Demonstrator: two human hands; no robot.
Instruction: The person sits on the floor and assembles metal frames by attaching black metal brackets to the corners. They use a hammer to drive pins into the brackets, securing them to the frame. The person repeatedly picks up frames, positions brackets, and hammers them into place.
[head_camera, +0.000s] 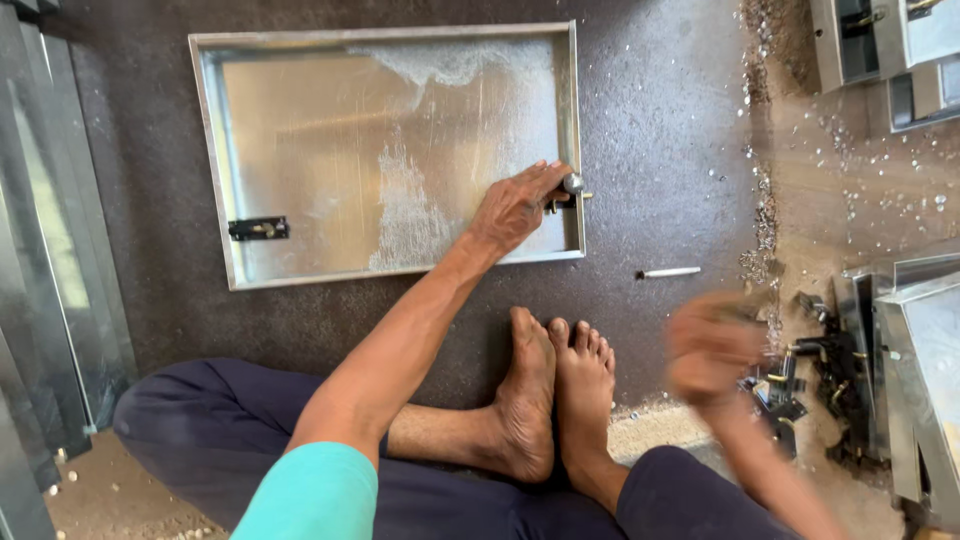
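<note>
Left hand (515, 208) on a sheet-metal panel (330, 150); right hand (712, 345) blurred.

The left-hand grip is closed on a small round knob (572, 183) at the panel's right edge. The panel lies flat on the dark floor mat (660, 130), ahead of the bare feet (555, 395). It looks stiff, light and sharp-rimmed, best taken by the folded rim. The right hand's grip cannot be told; it hovers near dark latch parts (800, 375). A white pen (670, 272) lies just beside the panel.
</note>
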